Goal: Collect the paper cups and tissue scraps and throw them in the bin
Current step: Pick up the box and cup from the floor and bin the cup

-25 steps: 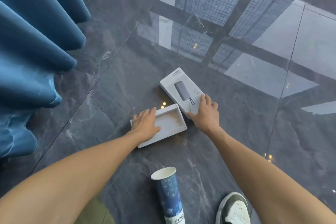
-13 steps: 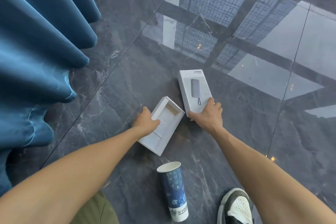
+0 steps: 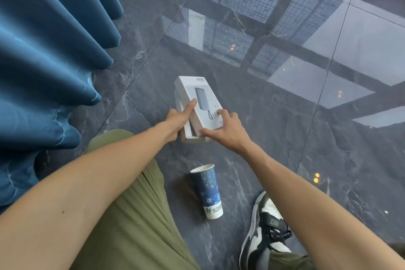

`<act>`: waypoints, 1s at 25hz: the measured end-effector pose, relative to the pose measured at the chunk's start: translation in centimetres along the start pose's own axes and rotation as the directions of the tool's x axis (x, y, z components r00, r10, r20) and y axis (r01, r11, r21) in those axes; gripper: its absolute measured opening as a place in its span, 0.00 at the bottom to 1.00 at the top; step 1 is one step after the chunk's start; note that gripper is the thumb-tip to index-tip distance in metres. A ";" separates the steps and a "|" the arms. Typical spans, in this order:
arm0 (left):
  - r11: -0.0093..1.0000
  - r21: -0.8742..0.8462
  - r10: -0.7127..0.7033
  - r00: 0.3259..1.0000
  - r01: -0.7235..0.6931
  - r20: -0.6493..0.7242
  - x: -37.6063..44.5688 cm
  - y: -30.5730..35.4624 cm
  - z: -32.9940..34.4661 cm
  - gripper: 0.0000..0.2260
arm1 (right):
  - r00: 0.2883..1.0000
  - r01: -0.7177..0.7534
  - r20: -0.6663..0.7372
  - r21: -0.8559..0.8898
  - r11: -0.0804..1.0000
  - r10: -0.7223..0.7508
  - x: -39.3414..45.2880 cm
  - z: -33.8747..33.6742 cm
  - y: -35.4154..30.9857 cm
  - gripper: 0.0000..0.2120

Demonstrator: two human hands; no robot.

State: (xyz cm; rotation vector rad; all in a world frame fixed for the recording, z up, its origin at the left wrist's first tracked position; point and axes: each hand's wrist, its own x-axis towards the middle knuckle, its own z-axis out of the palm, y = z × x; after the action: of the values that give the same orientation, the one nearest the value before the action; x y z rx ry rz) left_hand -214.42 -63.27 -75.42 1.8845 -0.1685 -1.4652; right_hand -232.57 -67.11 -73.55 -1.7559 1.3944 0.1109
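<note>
A blue paper cup (image 3: 207,190) with a white rim and base lies on its side on the dark floor, between my knee and my shoe. Beyond it, both hands hold a white product box. The lid (image 3: 199,99), printed with a grey device, sits over the open tray (image 3: 189,135), shifted slightly so the tray's near end shows. My left hand (image 3: 178,119) grips the box's left side with its thumb on the lid. My right hand (image 3: 223,130) holds the lid's near right corner. No tissue scraps or bin are in view.
Blue curtain folds (image 3: 50,68) hang along the left. The glossy dark marble floor (image 3: 285,138) reflects a window at the upper right. My green-trousered knee (image 3: 131,204) is at the bottom centre and my black-and-white shoe (image 3: 263,230) at the lower right.
The tray and lid lay apart on the floor under each hand. Both hands have since brought them together, with the lid now over the tray. The cup has not moved.
</note>
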 end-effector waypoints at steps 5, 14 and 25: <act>0.996 -0.079 -0.030 1.000 0.030 0.011 0.0 -0.6 -0.7 0.24 | 0.995 0.079 0.054 0.100 0.992 -0.085 -1.5 2.0 1.1 0.45; 0.999 -0.019 0.039 0.994 -0.041 -0.104 0.3 -1.1 -1.2 0.26 | 0.933 -0.272 0.258 0.048 0.961 0.251 -7.4 8.6 7.8 0.51; 0.989 0.094 0.120 0.990 -0.113 -0.076 -1.0 -2.0 -1.0 0.33 | 0.877 -0.434 -0.060 0.330 0.838 0.477 -5.0 6.5 6.9 0.30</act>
State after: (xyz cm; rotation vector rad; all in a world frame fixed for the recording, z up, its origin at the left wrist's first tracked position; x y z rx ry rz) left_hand -214.52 -60.82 -75.78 1.9680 -0.3050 -1.3197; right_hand -237.43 -59.02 -78.71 -1.1654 1.8109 0.0239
